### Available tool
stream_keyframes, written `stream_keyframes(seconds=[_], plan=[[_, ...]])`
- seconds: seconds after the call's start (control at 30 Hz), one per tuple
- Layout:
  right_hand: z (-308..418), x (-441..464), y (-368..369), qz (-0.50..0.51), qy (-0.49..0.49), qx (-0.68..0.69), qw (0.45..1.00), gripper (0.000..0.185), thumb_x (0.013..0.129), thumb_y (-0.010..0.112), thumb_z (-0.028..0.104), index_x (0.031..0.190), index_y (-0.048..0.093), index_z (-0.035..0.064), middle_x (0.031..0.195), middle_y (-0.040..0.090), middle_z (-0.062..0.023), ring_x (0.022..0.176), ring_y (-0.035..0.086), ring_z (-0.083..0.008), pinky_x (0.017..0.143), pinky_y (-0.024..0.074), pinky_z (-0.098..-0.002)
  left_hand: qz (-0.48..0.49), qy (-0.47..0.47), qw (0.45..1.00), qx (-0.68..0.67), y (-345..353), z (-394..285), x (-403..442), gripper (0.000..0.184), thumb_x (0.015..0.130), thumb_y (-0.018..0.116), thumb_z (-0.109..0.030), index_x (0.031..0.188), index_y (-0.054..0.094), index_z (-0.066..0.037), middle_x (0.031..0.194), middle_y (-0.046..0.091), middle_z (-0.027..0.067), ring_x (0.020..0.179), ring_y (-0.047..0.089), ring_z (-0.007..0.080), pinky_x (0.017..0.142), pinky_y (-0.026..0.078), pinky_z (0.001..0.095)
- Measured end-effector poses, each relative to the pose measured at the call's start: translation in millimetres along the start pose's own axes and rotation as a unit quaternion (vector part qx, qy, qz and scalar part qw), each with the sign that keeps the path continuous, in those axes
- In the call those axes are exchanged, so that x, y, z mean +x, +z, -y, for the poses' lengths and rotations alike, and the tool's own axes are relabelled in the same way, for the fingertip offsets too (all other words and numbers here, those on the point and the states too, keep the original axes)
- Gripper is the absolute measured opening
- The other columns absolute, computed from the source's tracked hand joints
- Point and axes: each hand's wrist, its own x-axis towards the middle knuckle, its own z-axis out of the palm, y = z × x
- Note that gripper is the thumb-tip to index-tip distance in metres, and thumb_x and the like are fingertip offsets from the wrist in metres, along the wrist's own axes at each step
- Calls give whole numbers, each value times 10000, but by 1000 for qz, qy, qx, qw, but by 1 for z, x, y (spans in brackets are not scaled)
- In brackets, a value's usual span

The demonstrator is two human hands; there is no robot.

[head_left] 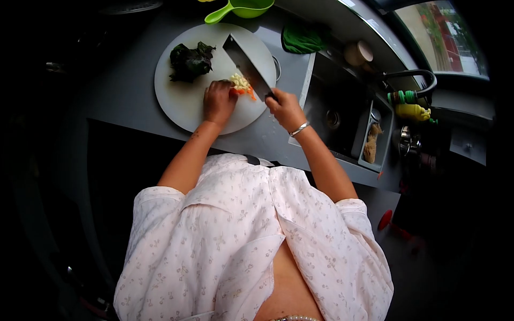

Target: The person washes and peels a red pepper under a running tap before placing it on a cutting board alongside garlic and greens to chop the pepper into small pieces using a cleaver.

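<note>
In the head view, my right hand (pixel 285 108) is wrapped round the handle of a cleaver (pixel 249 68), whose broad blade lies slantwise over the right part of a round white cutting board (pixel 176 109). Left of the blade is a small pile of finely chopped pale and orange vegetables (pixel 241 83). My left hand (pixel 219 101) rests on the board with its fingers bent and pressed together against the pile's left edge; its fingertips are partly hidden. A clump of dark purple-green leaves (pixel 191 61) lies on the board's upper left.
A green ladle-like scoop (pixel 246 7) stands behind the board, and a green cloth (pixel 304 40) lies beside the sink. The dark sink (pixel 326 91) with its black faucet (pixel 423 77) is at the right. A scrubber (pixel 371 143) lies in its side tray. A yellow bottle (pixel 412 112) stands beyond.
</note>
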Motion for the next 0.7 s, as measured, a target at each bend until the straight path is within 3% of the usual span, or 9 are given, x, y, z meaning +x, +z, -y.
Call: stream_keyframes(seconds=[0.17, 0.33, 0.47, 0.6, 0.63, 0.7], plan=[[5, -1, -21, 1, 57, 64, 996, 206, 851, 535, 174, 816, 587, -22, 566, 538, -83, 495, 500, -141, 496, 415, -293, 16, -18, 1000, 5, -4, -10, -3, 263, 725, 683, -150, 969, 609, -87, 1003, 612, 66, 984, 538, 257, 854, 417, 384], [0, -10, -23, 0, 65, 71, 995, 215, 855, 531, 181, 801, 582, -21, 562, 528, -64, 494, 479, -120, 488, 406, -279, 0, -25, 999, -20, -9, -10, -7, 361, 693, 722, -103, 1021, 583, -49, 1052, 603, 88, 997, 541, 297, 880, 420, 395], [-1, -18, -14, 9, 56, 63, 996, 209, 853, 539, 176, 816, 588, -23, 551, 525, -66, 500, 484, -118, 496, 412, -281, -16, -33, 999, -19, -5, -8, -6, 311, 694, 717, -99, 977, 598, -47, 1013, 609, 92, 974, 540, 305, 872, 425, 397], [-8, -23, -2, 2, 8, 31, 999, 191, 839, 548, 155, 892, 617, -14, 578, 547, -161, 497, 518, -240, 555, 448, -329, -20, -47, 998, -22, 1, -8, -4, 186, 706, 672, -120, 866, 606, -54, 932, 600, 89, 939, 532, 296, 847, 418, 405], [-10, -25, 1, 3, 1, 23, 1000, 205, 835, 548, 149, 946, 625, -5, 628, 566, -206, 545, 552, -331, 588, 462, -358, -21, -58, 998, -5, 2, -10, -4, 197, 698, 692, -114, 868, 612, -54, 923, 606, 93, 932, 536, 301, 843, 425, 399], [-11, -28, 3, 11, -4, 15, 1000, 215, 835, 546, 150, 966, 626, 1, 640, 575, -211, 575, 569, -348, 599, 467, -368, -25, -70, 997, 16, 4, -13, -4, 210, 690, 713, -107, 870, 618, -55, 914, 612, 98, 925, 540, 306, 839, 432, 393]])
